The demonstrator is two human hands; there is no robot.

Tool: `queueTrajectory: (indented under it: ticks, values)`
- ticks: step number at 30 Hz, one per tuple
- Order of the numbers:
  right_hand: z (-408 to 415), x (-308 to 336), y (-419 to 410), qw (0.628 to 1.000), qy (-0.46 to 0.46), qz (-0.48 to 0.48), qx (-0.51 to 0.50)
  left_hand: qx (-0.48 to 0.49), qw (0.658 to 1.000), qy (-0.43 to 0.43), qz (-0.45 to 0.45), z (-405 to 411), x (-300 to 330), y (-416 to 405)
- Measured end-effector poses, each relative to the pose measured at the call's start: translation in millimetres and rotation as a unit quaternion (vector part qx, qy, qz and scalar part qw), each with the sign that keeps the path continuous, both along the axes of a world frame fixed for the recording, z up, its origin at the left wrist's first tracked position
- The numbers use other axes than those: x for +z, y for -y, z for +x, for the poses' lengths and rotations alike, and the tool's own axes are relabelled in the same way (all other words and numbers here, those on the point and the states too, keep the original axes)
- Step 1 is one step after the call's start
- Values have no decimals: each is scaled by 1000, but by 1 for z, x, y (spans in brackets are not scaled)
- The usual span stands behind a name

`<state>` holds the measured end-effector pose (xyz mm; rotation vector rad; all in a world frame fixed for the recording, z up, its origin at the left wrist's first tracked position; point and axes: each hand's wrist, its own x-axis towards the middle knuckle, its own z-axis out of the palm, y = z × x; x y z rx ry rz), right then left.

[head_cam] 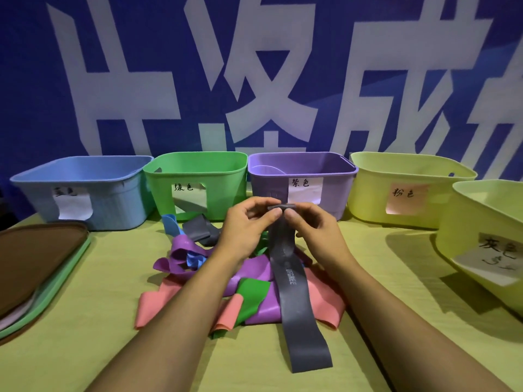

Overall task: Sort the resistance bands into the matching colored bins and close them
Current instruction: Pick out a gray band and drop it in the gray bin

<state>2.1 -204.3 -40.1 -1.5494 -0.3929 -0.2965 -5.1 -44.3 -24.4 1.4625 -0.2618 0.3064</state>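
Left hand: the left hand [245,222] pinches the top end of the grey band [291,281], thumb and fingers curled on it.
Right hand: the right hand [310,226] pinches the same end just beside the left, so both hands grasp the one band.
Grey band: held up in the middle of the scene; its length hangs toward the near side, over the pile [240,278], with the lower end lying on the table [85,335].
Pile: pink, purple, green, blue and one more grey band lie tangled between the hands and the bins, all unsorted.
Bins: blue bin [85,188] far left, then green bin [195,179], purple bin [302,176], pink-label bin [407,188], and grey-label bin [486,236] at the near right; all open.
Contents: something pale may lie in the purple bin, though the view is too poor to say; the other interiors are mostly hidden.
Lids: a stack of lids [36,264] sits at the left, none fitted.
Progress: early, by my judgement; nearly all bands remain, then every lid.
Next: the grey band likely goes to the grey-label bin.
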Motion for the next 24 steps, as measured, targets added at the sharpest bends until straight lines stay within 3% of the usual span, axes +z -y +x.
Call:
queueTrajectory:
  ticks: [4, 13, 24]
  values:
    - [-4, 10, 2, 998, 0, -26, -49, -3, 1000, 15, -7, 0, 2, 4]
    - [-5, 10, 2, 996, 28, -57, -63, -15, 999, 29, 18, 0, -2, 1]
    - [4, 1, 4, 998, 30, -48, -14, 0, 1000, 3, 22, 1, -4, 0]
